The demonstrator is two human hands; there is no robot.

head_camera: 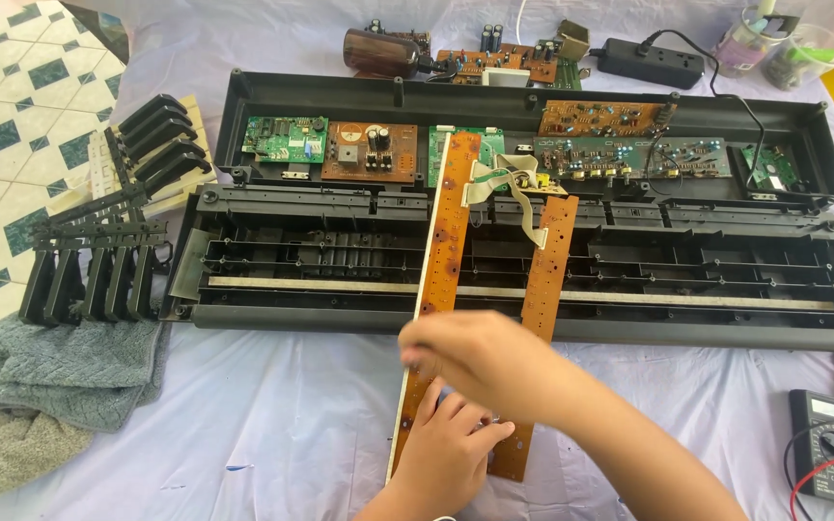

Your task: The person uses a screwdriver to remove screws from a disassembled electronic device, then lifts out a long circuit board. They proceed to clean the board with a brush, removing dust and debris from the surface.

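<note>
Left hand (pixel 446 439) flat, pressing long brown circuit strip (pixel 446 251); right hand (pixel 480 357) blurred above it, grip indeterminate; opened keyboard case (pixel 533 333) behind.

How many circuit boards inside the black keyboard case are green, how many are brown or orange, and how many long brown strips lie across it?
Green boards: 3
Brown or orange boards: 2
Long brown strips: 2
Total: 7

Two long brown circuit strips (pixel 446 251) (pixel 544 280), two hands (pixel 441 449) (pixel 480 359), one multimeter (pixel 830 458), one grey towel (pixel 60 371).
</note>
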